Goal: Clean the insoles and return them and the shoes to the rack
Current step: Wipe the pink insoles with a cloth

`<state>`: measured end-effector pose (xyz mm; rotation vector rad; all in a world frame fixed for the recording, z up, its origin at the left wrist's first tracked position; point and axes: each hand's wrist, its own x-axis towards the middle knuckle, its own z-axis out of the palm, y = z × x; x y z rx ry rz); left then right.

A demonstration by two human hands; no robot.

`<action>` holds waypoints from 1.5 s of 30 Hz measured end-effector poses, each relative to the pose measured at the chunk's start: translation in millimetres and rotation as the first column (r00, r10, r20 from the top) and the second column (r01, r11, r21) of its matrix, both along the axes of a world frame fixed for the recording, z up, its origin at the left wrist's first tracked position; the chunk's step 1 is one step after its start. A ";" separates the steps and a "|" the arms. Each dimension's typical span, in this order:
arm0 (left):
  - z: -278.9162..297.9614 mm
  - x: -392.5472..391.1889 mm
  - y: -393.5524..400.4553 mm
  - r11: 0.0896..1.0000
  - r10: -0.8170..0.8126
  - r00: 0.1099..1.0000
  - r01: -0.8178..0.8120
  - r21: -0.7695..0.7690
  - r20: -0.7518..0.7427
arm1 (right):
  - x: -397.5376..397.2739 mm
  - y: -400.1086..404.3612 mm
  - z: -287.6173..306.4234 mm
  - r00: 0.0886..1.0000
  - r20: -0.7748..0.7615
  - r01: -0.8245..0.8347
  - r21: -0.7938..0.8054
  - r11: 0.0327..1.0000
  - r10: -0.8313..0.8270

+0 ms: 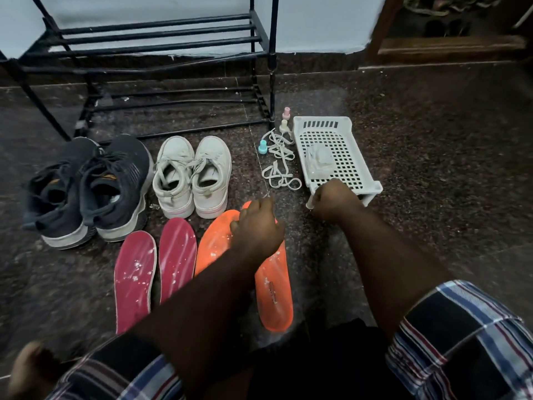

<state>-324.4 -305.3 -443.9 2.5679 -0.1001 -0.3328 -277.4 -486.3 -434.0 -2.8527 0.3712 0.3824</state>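
Observation:
Two orange insoles (274,287) dusted with white powder lie side by side on the floor in front of me. My left hand (256,226) rests on their toe ends with the fingers curled down onto them. Left of them lie two red insoles (135,272), also speckled white. Behind stand a white pair of sneakers (193,174) and a dark pair of sneakers (89,189). The black shoe rack (161,39) stands against the wall, its shelves bare. My right hand (334,200) is a closed fist at the front edge of the white basket (346,134); whatever is inside the fist is hidden.
A clear plastic bag (318,160) lies in the basket. Loose white laces (279,163) and three small bottles (284,127) sit between basket and rack leg. My knees in checked cloth (461,342) frame the bottom. A wooden door frame (383,27) stands at the back right.

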 end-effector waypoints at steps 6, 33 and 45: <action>15.2 -29.9 -0.3 0.998 -0.063 0.995 0.064 0.004 -0.071 | -38.6 10.5 19.8 0.984 -0.175 0.012 -0.071 0.997 -0.024; 7.2 -58.6 -42.3 0.888 -0.305 0.935 0.209 -0.409 -0.184 | -42.3 -20.1 20.6 0.863 0.214 0.382 0.319 0.868 -0.458; 32.1 -33.4 -23.9 0.603 0.042 0.928 -0.319 -0.731 -0.371 | -64.7 0.6 50.2 0.894 -0.053 0.210 0.927 0.312 -0.445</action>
